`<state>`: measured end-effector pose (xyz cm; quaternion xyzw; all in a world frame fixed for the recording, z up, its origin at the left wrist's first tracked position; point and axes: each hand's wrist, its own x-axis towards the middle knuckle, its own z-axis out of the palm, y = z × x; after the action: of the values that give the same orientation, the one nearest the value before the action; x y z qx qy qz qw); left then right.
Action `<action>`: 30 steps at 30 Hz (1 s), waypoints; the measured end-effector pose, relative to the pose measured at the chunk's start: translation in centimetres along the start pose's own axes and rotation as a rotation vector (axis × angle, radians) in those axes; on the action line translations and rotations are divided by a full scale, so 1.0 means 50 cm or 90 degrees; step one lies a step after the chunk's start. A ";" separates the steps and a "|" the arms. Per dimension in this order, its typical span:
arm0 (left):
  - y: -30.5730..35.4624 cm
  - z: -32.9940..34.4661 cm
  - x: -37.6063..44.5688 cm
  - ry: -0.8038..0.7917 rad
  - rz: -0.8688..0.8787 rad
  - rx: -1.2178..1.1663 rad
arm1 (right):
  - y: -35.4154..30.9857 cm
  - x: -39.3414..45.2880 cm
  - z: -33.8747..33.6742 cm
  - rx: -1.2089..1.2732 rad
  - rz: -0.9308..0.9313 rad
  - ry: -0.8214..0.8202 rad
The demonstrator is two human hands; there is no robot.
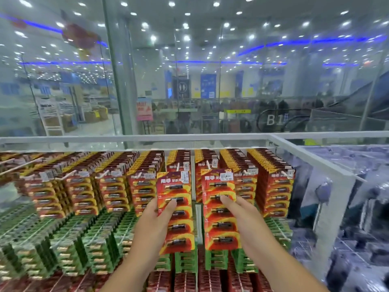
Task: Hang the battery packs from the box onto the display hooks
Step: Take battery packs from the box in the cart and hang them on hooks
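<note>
Behind a glass wall, a blurred shop floor spreads beyond the white display rack rail [134, 138]. Two long red-and-yellow carded battery packs are held upright before the hooks: the left battery pack [175, 211] is pinched at its left edge by the left hand [154, 223], thumb curled across the front; the right battery pack [220, 209] is gripped likewise by the right hand [245, 220]. Rows of hung red packs [84, 192] flank them, with green packs [69, 245] below.

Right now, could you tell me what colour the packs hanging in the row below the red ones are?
Green packs, clearest in the head view.
</note>
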<state>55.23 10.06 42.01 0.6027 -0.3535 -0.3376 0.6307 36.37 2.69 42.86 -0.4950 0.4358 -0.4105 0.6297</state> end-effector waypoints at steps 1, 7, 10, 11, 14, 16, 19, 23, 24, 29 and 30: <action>-0.007 -0.003 0.017 -0.002 -0.004 0.001 | 0.001 0.013 0.008 0.002 -0.004 -0.002; -0.041 -0.024 0.089 -0.016 0.010 0.047 | 0.017 0.066 0.037 0.032 0.008 0.029; -0.066 -0.020 0.122 -0.023 0.005 0.049 | 0.000 0.052 0.064 0.045 -0.008 0.063; -0.070 -0.017 0.130 -0.026 -0.003 0.040 | 0.001 0.062 0.069 0.043 -0.008 0.071; -0.059 -0.007 0.137 -0.048 -0.013 0.009 | 0.027 0.105 0.063 0.039 -0.009 0.085; -0.064 0.003 0.153 -0.043 -0.016 -0.002 | 0.037 0.124 0.066 0.035 -0.002 0.096; -0.066 0.013 0.176 -0.033 -0.031 -0.001 | 0.054 0.156 0.072 0.034 -0.018 0.143; -0.066 0.030 0.213 -0.009 -0.034 -0.016 | 0.058 0.193 0.079 0.056 -0.035 0.186; -0.065 0.034 0.222 -0.005 -0.025 -0.013 | 0.061 0.204 0.082 0.058 -0.032 0.190; -0.091 0.059 0.269 0.063 -0.026 0.038 | 0.061 0.252 0.115 0.061 -0.042 0.225; -0.099 0.064 0.276 0.071 -0.023 0.042 | 0.059 0.259 0.121 0.058 -0.041 0.224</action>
<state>59.69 -3.60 37.69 0.6473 -0.3179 -0.3026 0.6233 46.06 -7.45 38.89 -0.4004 0.5043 -0.5300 0.5518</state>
